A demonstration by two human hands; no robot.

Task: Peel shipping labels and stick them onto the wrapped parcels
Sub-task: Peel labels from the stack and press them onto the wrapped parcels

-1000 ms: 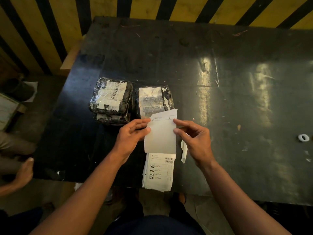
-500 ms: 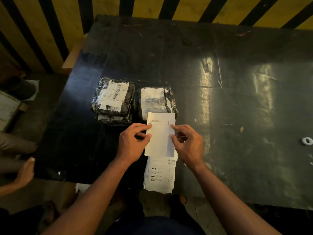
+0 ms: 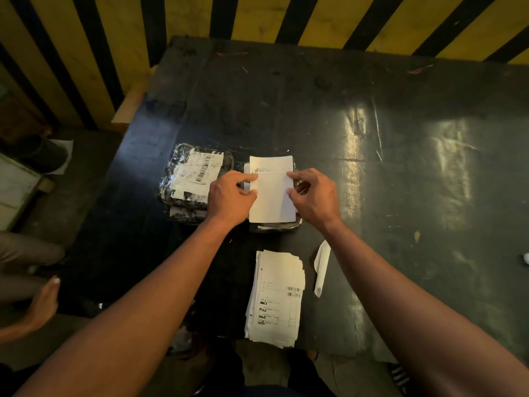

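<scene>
Dark scuffed tabletop (image 3: 400, 167): glossy. Black parcels in clear plastic wrap (image 3: 183, 179): shiny, crinkled. White rectangular paper label (image 3: 272, 196): matt, smooth.

Your left hand (image 3: 230, 196) and right hand (image 3: 313, 197) are both bare: no gloves, no rings, no watch or band at either wrist. Your forearms are bare too, all the way back to the bottom edge of the view, so no sleeve shows on either arm. Each forearm is long and narrows toward the wrist. Your fingernails are short and plain. Between your arms, at the bottom of the view, you wear dark clothing (image 3: 266, 392), apparently dark blue, but it is too dim to tell the garment or its fabric.
</scene>
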